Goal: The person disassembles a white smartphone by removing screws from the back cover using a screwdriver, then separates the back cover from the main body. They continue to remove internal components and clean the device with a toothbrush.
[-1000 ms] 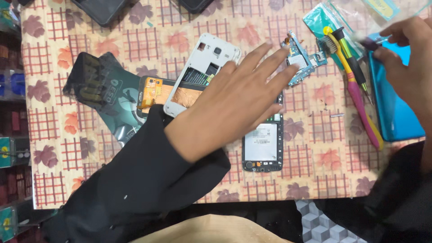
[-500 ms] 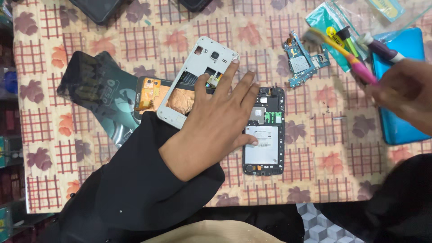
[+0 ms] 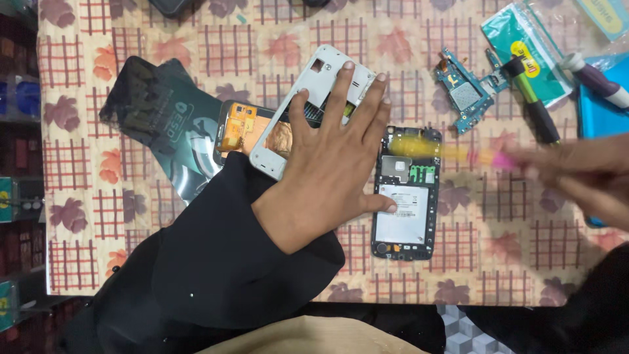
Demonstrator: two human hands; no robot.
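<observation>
An opened black phone point(image 3: 405, 203), its back off and insides showing, lies on the patterned table cloth point(image 3: 196, 46). My left hand point(image 3: 331, 164) rests flat with spread fingers over a white phone frame point(image 3: 308, 98), its thumb touching the phone's left edge. My right hand point(image 3: 580, 174), blurred, grips a yellow and pink tool point(image 3: 452, 152) whose tip hovers over the top of the opened phone.
A dark screen-protector sleeve point(image 3: 167, 128) and a phone part with an orange panel point(image 3: 239, 128) lie left of the frame. A blue circuit board point(image 3: 466, 95), a green and black tool point(image 3: 534, 101), a teal packet point(image 3: 524, 39), a purple pen point(image 3: 596, 78) and a blue case point(image 3: 603, 115) sit at top right.
My left hand drew back from the circuit board and settled flat on the white frame beside the phone. My right hand came down from the top right, carrying the yellow and pink tool over the phone.
</observation>
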